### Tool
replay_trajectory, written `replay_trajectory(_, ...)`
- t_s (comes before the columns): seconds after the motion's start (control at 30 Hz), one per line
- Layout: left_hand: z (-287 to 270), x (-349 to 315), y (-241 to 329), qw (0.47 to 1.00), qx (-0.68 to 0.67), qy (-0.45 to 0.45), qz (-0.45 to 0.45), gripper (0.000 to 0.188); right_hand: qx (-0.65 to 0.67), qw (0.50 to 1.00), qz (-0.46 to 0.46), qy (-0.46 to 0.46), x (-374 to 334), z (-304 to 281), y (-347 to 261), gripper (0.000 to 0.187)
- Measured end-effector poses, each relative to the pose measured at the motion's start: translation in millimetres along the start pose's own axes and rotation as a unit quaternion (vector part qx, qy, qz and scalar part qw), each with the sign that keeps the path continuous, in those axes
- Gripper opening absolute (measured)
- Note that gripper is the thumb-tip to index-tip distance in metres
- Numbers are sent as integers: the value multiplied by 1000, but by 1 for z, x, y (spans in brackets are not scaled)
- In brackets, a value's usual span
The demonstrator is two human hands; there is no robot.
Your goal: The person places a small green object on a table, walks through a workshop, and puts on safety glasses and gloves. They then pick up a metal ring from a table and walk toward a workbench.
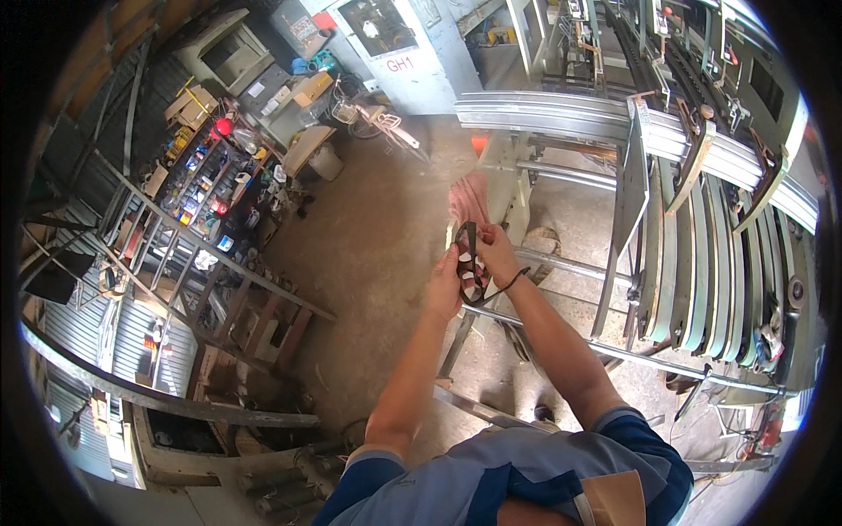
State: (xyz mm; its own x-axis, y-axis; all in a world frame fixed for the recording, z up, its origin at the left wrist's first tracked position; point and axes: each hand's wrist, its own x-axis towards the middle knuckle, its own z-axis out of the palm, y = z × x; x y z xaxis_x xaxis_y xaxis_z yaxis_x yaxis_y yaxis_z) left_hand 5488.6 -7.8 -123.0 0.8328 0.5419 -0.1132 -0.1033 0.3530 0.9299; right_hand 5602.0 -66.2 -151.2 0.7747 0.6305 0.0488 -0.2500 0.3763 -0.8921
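Both hands are busy with one small thing, so the work looks partly done, not finished. The left hand [445, 282] has its fingers closed on the left side of a patchy thing [472, 280], which is pink, white and dark with a black edge. The right hand [496, 254] pinches it near the top, on the other side. The patchy thing is up in the air between the two hands, out in front of the person's body. What is done, as far as I can see: it has been picked up and both hands have a grip on it. What seems left: any more fixing or turning of it, then letting it go. I cannot tell just what it is, or how much more it needs. A pink cloth [468, 196] lies just past the hands, beside the big metal machine [645, 188].
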Motion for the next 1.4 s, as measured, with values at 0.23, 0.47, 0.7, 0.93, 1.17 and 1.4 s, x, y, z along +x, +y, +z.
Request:
replay_trajectory(0.23,-8,6,8,999,44,2,2,44,-19,995,12,-96,-7,-12,-2,46)
replay_trajectory(0.47,-3,0,4,999,38,-13,23,40,-85,989,9,-121,3,-19,22,34)
replay_trajectory(0.7,-3,1,-8,999,35,21,9,39,56,996,43,-61,-2,-8,16,34)
replay_trajectory(0.93,-19,10,3,997,72,18,-13,40,-32,978,53,-198,-11,-10,1,36)
replay_trajectory(1.17,-11,-5,11,996,71,61,-12,42,-140,988,30,-65,3,-35,8,30)
replay_trajectory(1.4,-38,-15,25,995,59,58,56,46,-57,998,-4,19,-5,-48,13,30)
